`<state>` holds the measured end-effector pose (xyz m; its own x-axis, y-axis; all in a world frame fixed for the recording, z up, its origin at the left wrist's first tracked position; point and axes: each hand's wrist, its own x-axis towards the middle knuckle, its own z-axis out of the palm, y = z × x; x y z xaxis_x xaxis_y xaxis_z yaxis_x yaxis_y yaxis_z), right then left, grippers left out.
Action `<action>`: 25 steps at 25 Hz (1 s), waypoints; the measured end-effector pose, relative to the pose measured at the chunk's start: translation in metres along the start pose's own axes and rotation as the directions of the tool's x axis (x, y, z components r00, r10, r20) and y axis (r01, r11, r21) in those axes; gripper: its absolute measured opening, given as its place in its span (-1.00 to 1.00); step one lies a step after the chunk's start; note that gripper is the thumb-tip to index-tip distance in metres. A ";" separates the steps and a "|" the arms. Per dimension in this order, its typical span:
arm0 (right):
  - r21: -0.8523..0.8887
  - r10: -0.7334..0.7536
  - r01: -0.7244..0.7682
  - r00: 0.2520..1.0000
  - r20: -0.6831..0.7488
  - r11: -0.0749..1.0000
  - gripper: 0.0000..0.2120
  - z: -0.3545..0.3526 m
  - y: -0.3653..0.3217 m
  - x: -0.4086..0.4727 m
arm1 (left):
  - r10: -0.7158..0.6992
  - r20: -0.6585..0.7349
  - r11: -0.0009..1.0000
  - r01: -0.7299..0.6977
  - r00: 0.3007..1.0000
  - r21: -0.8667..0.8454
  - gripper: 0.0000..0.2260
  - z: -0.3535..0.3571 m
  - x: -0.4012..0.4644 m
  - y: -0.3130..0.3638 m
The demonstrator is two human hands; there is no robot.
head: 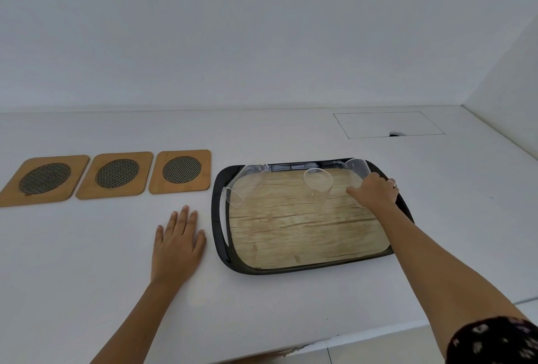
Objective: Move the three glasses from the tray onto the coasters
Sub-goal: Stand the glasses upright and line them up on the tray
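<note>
Right hand (374, 190) wrapped around the far-right clear glass tumbler (358, 170), grip seemingly closed on it, on the black-rimmed wood-print tray (221, 218); left hand (177, 244) flat, fingers spread, on the white desk (87, 247); three square bamboo coasters (116, 175) bare

The left hand (178, 242) lies flat, palm down, fingers spread and pointing forward. The right arm stretches forward, its right hand (375, 190) curled with a ring on one finger.
</note>
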<state>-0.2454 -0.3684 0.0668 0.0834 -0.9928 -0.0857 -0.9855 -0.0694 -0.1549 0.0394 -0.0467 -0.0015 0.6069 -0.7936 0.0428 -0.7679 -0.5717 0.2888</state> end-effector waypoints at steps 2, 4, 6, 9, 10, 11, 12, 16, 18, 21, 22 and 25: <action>0.144 0.040 -0.045 0.998 0.040 0.989 -0.34 -0.001 0.002 -0.001 | 0.000 0.000 1.000 0.000 1.000 -0.005 -0.33 0.000 0.000 0.000; 0.380 0.056 -0.093 0.993 0.107 0.920 -0.31 -0.003 0.005 -0.004 | 0.002 0.005 1.000 -0.002 1.000 -0.008 -0.33 0.000 0.000 0.000; 0.658 0.028 -0.112 0.990 0.137 0.745 -0.39 -0.002 0.008 -0.013 | 0.003 0.003 1.000 -0.003 1.000 -0.008 -0.33 0.000 0.000 0.000; 0.779 0.015 -0.056 0.998 0.060 0.625 -0.40 0.006 0.014 -0.029 | 0.005 0.004 1.000 -0.005 1.000 -0.011 -0.33 -0.001 -0.001 0.000; 0.776 0.020 -0.030 1.000 0.022 0.630 -0.33 0.010 0.017 -0.034 | 0.007 0.005 1.000 -0.006 1.000 -0.011 -0.33 -0.001 -0.001 0.001; 0.773 0.025 -0.003 1.000 -0.016 0.635 -0.29 0.014 0.019 -0.038 | 0.007 0.005 1.000 -0.007 1.000 -0.011 -0.33 -0.002 -0.001 0.001; 0.778 0.021 0.025 0.999 -0.049 0.628 -0.27 0.018 0.021 -0.043 | 0.007 0.005 1.000 -0.007 1.000 -0.014 -0.33 -0.002 -0.001 0.001; 0.800 -0.027 0.102 0.994 -0.106 0.591 -0.28 0.026 0.024 -0.054 | 0.007 0.003 1.000 -0.007 1.000 -0.010 -0.33 -0.003 -0.002 0.002; 0.807 -0.052 0.130 0.991 -0.123 0.575 -0.32 0.028 0.023 -0.057 | 0.008 0.000 1.000 -0.008 1.000 -0.010 -0.33 -0.003 -0.002 0.002; 0.816 -0.062 0.146 0.989 -0.135 0.559 -0.35 0.031 0.019 -0.061 | 0.010 0.000 1.000 -0.010 1.000 -0.004 -0.33 -0.003 -0.001 0.002; 0.819 -0.058 0.147 0.989 -0.138 0.555 -0.36 0.031 0.018 -0.062 | 0.009 0.002 1.000 -0.009 1.000 -0.003 -0.34 -0.002 -0.001 0.002; 0.835 -0.055 0.156 0.987 -0.150 0.528 -0.38 0.033 0.016 -0.065 | 0.003 0.004 1.000 -0.003 1.000 -0.003 -0.37 -0.002 -0.001 0.002</action>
<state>-0.2619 -0.3022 0.0375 0.1141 -0.9909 0.0712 -0.3838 -0.1100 -0.9168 0.0379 -0.0462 0.0010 0.6039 -0.7960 0.0401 -0.7691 -0.5688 0.2914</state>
